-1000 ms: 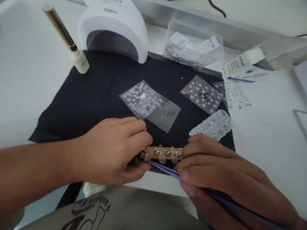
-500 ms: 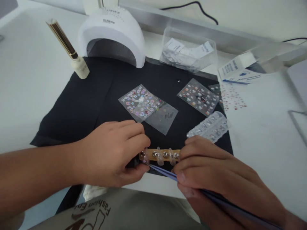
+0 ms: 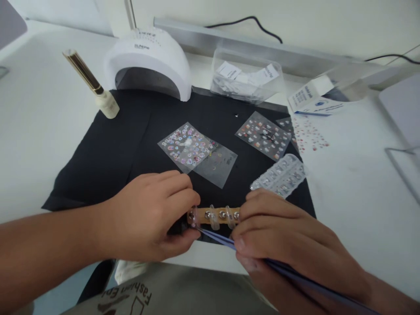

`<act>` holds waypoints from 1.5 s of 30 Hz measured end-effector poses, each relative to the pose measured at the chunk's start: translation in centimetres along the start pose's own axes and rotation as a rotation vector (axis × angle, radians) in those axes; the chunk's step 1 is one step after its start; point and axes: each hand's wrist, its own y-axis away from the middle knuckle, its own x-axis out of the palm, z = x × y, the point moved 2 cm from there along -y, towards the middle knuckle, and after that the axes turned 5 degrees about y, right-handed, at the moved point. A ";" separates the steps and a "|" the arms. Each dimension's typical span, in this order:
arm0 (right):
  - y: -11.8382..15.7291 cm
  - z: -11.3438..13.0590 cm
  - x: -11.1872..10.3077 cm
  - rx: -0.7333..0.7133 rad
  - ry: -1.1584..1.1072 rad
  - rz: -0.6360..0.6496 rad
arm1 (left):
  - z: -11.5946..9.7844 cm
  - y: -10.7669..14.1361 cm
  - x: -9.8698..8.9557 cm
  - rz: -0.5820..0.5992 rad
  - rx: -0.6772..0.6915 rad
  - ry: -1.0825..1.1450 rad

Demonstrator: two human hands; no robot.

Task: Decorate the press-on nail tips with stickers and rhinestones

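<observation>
Blue slender tweezers [image 3: 217, 237] are pinched in the right fingers [image 3: 249, 238]; left fingers [image 3: 188, 235] pinch one of three clear curved plastic pieces [image 3: 214, 218].

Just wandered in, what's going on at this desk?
The person's left hand steadies the left end of a tan strip that bears metal studs and clear curved pieces. The right hand holds blue tweezers, their tips right by the clear piece at that end; whether they touch it is too small to tell. Sticker sheets and a clear compartment case lie beyond the hands on a black cloth.
</observation>
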 end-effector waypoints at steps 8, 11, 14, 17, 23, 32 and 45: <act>0.1 0.1 -0.1 0.007 0.016 -0.005 | -0.1 0.0 -0.1 -0.003 0.015 -0.007; 0.2 0.1 0.0 0.016 0.011 -0.013 | -0.1 -0.1 -0.1 0.005 0.011 -0.011; 0.1 0.1 0.1 0.030 0.018 -0.013 | -0.1 -0.2 -0.1 -0.006 0.016 -0.016; 0.0 0.0 0.0 0.020 0.022 -0.006 | 0.0 -0.2 -0.1 -0.013 0.014 -0.009; 0.3 0.1 -0.6 0.028 -0.033 -0.046 | -0.1 0.1 0.0 0.005 0.006 -0.024; 0.6 -4.4 -1.3 0.395 -0.645 -0.538 | 1.1 0.2 -1.3 -0.105 -0.083 0.046; -0.2 -6.7 -1.4 0.536 -0.953 -0.715 | 4.0 -1.1 -2.8 -0.330 -0.398 -0.212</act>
